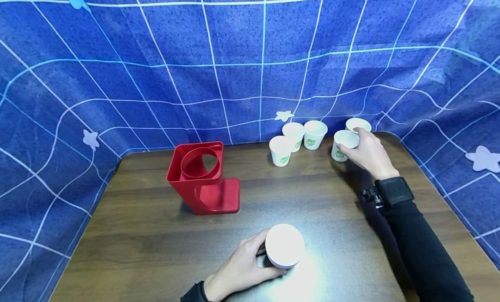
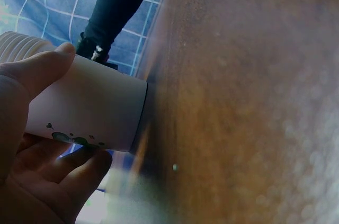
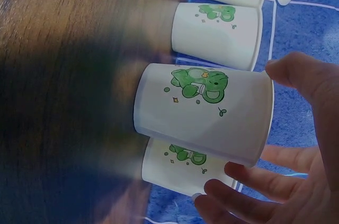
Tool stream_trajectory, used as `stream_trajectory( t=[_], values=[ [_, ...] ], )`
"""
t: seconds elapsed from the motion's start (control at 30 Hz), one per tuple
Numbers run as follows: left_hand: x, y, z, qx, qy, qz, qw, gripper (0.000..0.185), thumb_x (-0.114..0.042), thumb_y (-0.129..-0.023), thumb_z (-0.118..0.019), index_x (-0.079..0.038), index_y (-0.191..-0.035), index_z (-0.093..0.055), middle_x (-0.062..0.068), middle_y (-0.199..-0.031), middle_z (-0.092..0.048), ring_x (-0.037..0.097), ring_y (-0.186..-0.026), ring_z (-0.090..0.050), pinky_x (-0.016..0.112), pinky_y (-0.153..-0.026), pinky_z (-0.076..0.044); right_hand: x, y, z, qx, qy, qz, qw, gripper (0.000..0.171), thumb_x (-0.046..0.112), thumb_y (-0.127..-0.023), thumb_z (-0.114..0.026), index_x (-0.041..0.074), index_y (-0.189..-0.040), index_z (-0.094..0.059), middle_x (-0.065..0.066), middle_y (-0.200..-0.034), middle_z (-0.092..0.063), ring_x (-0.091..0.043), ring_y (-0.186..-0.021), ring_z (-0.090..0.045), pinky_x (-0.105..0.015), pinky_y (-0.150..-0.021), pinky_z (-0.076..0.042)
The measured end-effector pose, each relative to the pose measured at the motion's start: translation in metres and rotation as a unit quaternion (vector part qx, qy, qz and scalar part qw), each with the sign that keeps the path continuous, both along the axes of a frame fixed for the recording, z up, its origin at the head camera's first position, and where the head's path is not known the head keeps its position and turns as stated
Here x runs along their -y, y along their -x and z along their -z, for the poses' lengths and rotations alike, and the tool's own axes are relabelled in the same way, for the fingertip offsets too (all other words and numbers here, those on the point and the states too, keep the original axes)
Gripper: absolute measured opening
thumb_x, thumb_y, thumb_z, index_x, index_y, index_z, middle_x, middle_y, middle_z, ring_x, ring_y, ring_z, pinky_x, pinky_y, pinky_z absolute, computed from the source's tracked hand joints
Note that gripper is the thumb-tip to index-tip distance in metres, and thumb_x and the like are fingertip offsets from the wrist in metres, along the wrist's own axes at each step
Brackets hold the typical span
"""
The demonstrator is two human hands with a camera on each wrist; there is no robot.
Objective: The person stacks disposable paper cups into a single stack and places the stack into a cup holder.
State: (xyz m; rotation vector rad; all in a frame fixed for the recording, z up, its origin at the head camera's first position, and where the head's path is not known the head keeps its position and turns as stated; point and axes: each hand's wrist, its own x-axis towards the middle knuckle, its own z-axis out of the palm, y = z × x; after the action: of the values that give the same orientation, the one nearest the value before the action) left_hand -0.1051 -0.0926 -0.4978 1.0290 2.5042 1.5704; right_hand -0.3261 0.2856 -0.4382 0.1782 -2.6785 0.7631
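Note:
At the table's near side my left hand [image 1: 247,264] grips a stack of white paper cups [image 1: 284,246], fingers and thumb round its sides. Layered rims and a bit of green print show on the stack [image 2: 100,99] in the left wrist view. Far to the right, my right hand [image 1: 372,155] holds a white paper cup [image 1: 339,153] near its rim, thumb on one side and fingers on the other. That cup [image 3: 204,115] bears a green bear print in the right wrist view. Right behind it stands another paper cup [image 1: 357,123], partly hidden.
Left of centre stands a red plastic stand [image 1: 228,197] with a ring in its top. Three upright paper cups, a front one [image 1: 280,152], a middle one [image 1: 293,132] and a right one [image 1: 314,135], cluster by the blue cloth [image 1: 242,85] hanging behind the wooden table [image 1: 136,232].

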Motion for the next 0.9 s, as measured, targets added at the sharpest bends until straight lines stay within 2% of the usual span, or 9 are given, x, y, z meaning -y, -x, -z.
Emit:
stream_trajectory(
  t=[0.13, 0.33, 0.57, 0.8, 0.9],
  values=[
    [0.0, 0.0, 0.0, 0.004, -0.002, 0.001, 1.0, 0.075, -0.028, -0.082, -0.089, -0.021, -0.147, -0.05, -0.001, -0.136, -0.065, 0.013, -0.123, -0.066, 0.028, -0.1, -0.057, 0.0, 0.0, 0.0, -0.006, -0.002, -0.002, 1.0, 0.071, 0.041, -0.091, -0.073, -0.01, -0.136, -0.052, -0.033, -0.123, -0.062, -0.051, -0.107, -0.061, -0.064, -0.085, -0.049],
    [-0.001, 0.0, 0.0, 0.006, -0.003, 0.001, 1.0, 0.076, -0.028, -0.082, -0.089, -0.021, -0.147, -0.05, -0.001, -0.137, -0.065, 0.013, -0.122, -0.066, 0.026, -0.1, -0.057, 0.001, -0.005, -0.001, -0.003, -0.01, -0.015, 1.0, 0.06, 0.038, -0.09, -0.074, -0.007, -0.127, -0.06, -0.028, -0.111, -0.065, -0.046, -0.097, -0.062, -0.061, -0.078, -0.05],
    [-0.001, -0.001, 0.0, 0.006, 0.0, -0.002, 1.0, 0.075, -0.03, -0.082, -0.088, -0.023, -0.147, -0.05, -0.001, -0.137, -0.065, 0.013, -0.122, -0.066, 0.024, -0.099, -0.057, 0.005, -0.014, -0.003, 0.003, -0.022, -0.028, 0.999, 0.061, 0.039, -0.088, -0.076, -0.006, -0.127, -0.062, -0.03, -0.118, -0.062, -0.047, -0.103, -0.06, -0.062, -0.079, -0.049],
    [-0.002, 0.0, -0.001, -0.005, -0.003, 0.003, 1.0, 0.075, -0.028, -0.083, -0.088, -0.02, -0.147, -0.05, 0.0, -0.136, -0.065, 0.013, -0.121, -0.067, 0.026, -0.099, -0.057, 0.01, -0.023, -0.003, -0.012, -0.034, -0.05, 0.998, 0.055, 0.038, -0.087, -0.077, -0.006, -0.118, -0.066, -0.027, -0.11, -0.064, -0.041, -0.093, -0.062, -0.054, -0.07, -0.049],
    [-0.002, 0.0, -0.001, 0.003, -0.004, 0.004, 1.0, 0.076, -0.027, -0.082, -0.089, -0.02, -0.147, -0.05, -0.001, -0.137, -0.065, 0.013, -0.122, -0.066, 0.027, -0.1, -0.057, 0.015, -0.03, -0.003, -0.028, -0.033, -0.062, 0.997, 0.049, 0.035, -0.085, -0.078, -0.005, -0.112, -0.068, -0.025, -0.105, -0.066, -0.038, -0.089, -0.062, -0.049, -0.069, -0.048]
  ],
)
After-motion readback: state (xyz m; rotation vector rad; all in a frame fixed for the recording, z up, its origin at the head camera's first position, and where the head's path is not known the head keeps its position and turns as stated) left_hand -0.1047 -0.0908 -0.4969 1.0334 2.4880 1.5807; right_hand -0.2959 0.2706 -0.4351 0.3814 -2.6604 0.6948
